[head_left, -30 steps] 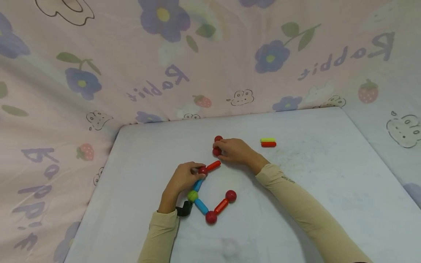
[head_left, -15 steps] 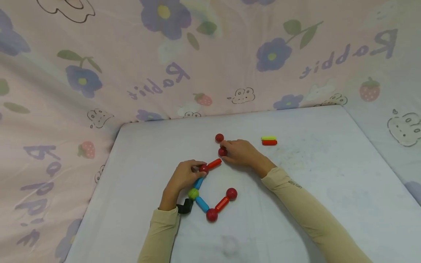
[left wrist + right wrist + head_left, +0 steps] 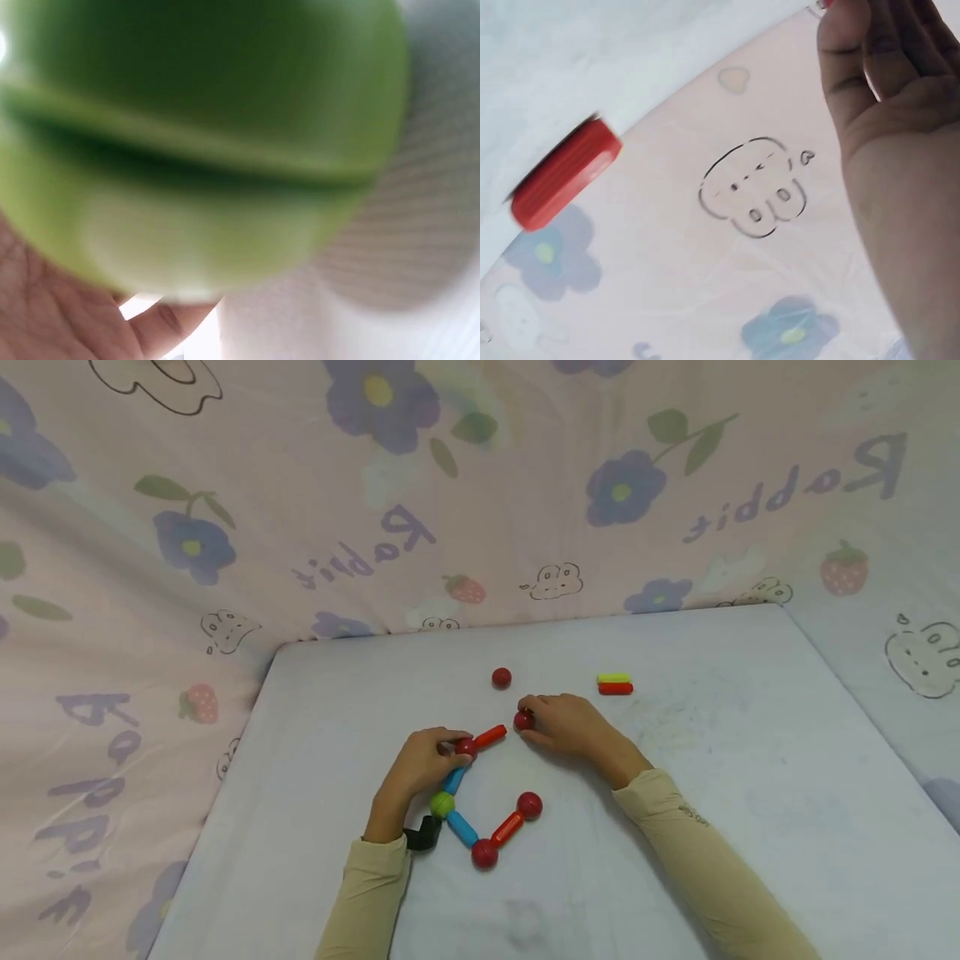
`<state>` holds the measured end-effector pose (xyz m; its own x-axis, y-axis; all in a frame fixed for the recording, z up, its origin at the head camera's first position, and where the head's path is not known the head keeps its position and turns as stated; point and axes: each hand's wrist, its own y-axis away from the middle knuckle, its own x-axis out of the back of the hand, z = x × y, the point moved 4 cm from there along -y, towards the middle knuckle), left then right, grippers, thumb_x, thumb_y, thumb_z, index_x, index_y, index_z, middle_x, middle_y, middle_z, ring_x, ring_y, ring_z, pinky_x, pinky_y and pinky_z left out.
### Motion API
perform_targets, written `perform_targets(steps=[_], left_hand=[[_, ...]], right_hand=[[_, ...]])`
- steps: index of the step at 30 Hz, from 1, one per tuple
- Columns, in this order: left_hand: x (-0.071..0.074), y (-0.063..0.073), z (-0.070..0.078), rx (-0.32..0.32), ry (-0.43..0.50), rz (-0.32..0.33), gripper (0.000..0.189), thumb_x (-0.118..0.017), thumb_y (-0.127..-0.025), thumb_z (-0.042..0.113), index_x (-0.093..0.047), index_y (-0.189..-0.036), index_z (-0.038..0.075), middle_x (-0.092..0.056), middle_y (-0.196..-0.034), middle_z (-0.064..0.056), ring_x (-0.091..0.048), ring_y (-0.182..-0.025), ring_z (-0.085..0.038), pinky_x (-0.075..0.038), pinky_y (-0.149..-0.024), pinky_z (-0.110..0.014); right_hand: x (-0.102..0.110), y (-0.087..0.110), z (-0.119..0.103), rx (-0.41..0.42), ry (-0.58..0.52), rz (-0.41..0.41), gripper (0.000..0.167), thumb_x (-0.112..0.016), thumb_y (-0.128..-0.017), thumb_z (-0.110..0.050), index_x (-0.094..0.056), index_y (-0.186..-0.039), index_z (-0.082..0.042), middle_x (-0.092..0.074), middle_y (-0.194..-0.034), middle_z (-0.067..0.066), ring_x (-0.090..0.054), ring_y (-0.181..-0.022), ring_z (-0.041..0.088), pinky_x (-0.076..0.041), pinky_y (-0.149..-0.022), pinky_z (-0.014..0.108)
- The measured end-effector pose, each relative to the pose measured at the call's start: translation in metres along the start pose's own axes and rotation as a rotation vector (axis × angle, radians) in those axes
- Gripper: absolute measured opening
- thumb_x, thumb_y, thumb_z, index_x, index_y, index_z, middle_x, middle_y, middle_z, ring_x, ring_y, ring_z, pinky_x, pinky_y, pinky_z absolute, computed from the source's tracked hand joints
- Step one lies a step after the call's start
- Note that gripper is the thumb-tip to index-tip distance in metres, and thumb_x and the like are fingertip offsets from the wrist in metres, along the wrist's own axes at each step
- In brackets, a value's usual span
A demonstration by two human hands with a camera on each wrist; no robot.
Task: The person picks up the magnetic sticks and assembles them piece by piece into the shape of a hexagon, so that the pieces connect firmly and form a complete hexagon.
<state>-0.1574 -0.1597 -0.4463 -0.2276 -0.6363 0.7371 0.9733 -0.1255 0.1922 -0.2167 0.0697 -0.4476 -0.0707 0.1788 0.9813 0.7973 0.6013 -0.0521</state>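
Note:
My left hand (image 3: 423, 764) pinches a red ball (image 3: 466, 747) at the upper end of a chain of balls and rods. From that ball a red rod (image 3: 491, 737) points up to the right. A blue rod (image 3: 453, 781) runs down from it to a green ball (image 3: 442, 805), which fills much of the left wrist view. Another blue rod (image 3: 462, 829), a red ball (image 3: 484, 854), a second red rod (image 3: 508, 829) and an end ball (image 3: 529, 805) follow. Between thumb and fingers my right hand (image 3: 568, 725) holds a separate red ball (image 3: 523, 720), just right of the free rod tip.
A loose red ball (image 3: 502, 677) lies farther back on the white table (image 3: 360, 693). A yellow rod (image 3: 613, 678) and a red rod (image 3: 616, 689) lie side by side at the back right. Patterned cloth (image 3: 480, 502) hangs behind the table.
My right hand has moved right and a little nearer with its red ball, leaving the other red ball behind on the table. My left hand stays on the chain.

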Motion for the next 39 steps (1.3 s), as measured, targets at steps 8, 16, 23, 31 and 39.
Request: perform_targets(steps=[8,16,23,31,39], left_hand=[[0.002,0.001,0.001,-0.003,0.006,0.001,0.034,-0.076,-0.088,0.026,-0.073,-0.121,0.023,-0.071,-0.101,-0.003,-0.06,-0.088,-0.018,-0.048,-0.071,-0.028],[0.0,0.007,0.001,-0.015,-0.009,-0.009,0.034,-0.077,-0.087,0.025,-0.073,-0.121,0.023,-0.07,-0.098,-0.003,-0.058,-0.084,-0.016,-0.046,-0.068,-0.027],[-0.002,0.01,0.005,-0.042,-0.019,-0.005,0.033,-0.078,-0.086,0.024,-0.074,-0.119,0.022,-0.069,-0.093,-0.001,-0.057,-0.08,-0.015,-0.045,-0.065,-0.027],[-0.004,0.008,0.014,-0.096,-0.038,-0.029,0.033,-0.079,-0.085,0.023,-0.074,-0.118,0.02,-0.067,-0.091,0.0,-0.055,-0.079,-0.016,-0.046,-0.066,-0.028],[-0.007,0.002,0.01,-0.078,-0.021,-0.035,0.033,-0.08,-0.084,0.025,-0.075,-0.117,0.023,-0.068,-0.091,0.0,-0.057,-0.08,-0.015,-0.047,-0.066,-0.027]], right_hand=[[0.01,0.022,0.005,-0.118,-0.13,0.052,0.042,-0.074,-0.088,-0.034,-0.062,-0.123,-0.015,-0.07,-0.093,-0.003,-0.058,-0.075,0.011,-0.054,-0.074,0.032],[0.011,0.039,-0.004,-0.098,-0.138,0.116,0.04,-0.077,-0.086,-0.034,-0.063,-0.119,-0.015,-0.069,-0.085,-0.005,-0.053,-0.066,0.008,-0.049,-0.065,0.027],[0.011,0.034,-0.016,-0.082,-0.097,0.11,0.044,-0.076,-0.087,-0.036,-0.062,-0.123,-0.014,-0.073,-0.094,-0.002,-0.063,-0.076,0.012,-0.056,-0.076,0.034],[0.009,0.029,-0.024,-0.035,-0.053,0.094,0.046,-0.072,-0.091,-0.038,-0.061,-0.129,-0.015,-0.075,-0.106,0.003,-0.07,-0.086,0.019,-0.058,-0.082,0.038],[0.007,0.028,-0.023,-0.046,-0.005,0.094,0.044,-0.073,-0.089,-0.04,-0.064,-0.124,-0.017,-0.075,-0.099,0.002,-0.067,-0.078,0.017,-0.057,-0.079,0.036]])
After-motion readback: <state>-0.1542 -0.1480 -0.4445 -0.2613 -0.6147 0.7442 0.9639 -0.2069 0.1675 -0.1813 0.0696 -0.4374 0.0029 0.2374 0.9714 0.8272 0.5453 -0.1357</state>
